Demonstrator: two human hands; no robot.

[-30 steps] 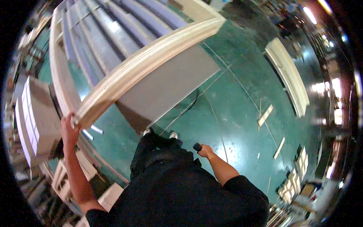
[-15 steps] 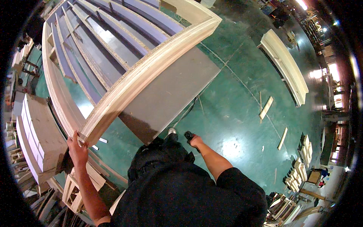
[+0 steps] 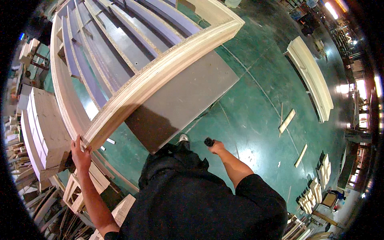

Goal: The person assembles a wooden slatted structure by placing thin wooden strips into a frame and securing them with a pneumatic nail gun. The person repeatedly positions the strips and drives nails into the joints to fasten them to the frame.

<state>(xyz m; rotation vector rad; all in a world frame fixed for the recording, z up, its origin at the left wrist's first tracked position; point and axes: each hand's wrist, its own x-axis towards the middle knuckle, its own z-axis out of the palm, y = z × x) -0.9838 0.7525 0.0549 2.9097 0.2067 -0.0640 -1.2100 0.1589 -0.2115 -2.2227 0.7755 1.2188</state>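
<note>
A large wooden frame [image 3: 168, 64] with layered plywood edges and several long curved slats [image 3: 100, 52] fills the upper left. My left hand [image 3: 81, 155] is at its near corner, fingers over the edge and gripping it. Under the frame a flat grey-brown panel [image 3: 188, 100] juts toward me, partly in shadow. My right hand [image 3: 217, 147] hangs over the floor, right of the panel, apart from the frame. It is closed around a black tool [image 3: 209, 142] with a rounded end; the rest is hidden, so its kind cannot be made out.
On the green floor [image 3: 256, 132] lie thin wood strips [image 3: 287, 121] and, farther right, a long curved cream-coloured wooden piece [image 3: 312, 78]. Stacked curved boards [image 3: 48, 128] stand left of the frame. Wood offcuts [image 3: 310, 196] lie at the lower right.
The view has shifted, so the frame and floor pieces sit slightly farther right and lower. My left hand stays at the frame corner; my right hand still holds the black tool.
</note>
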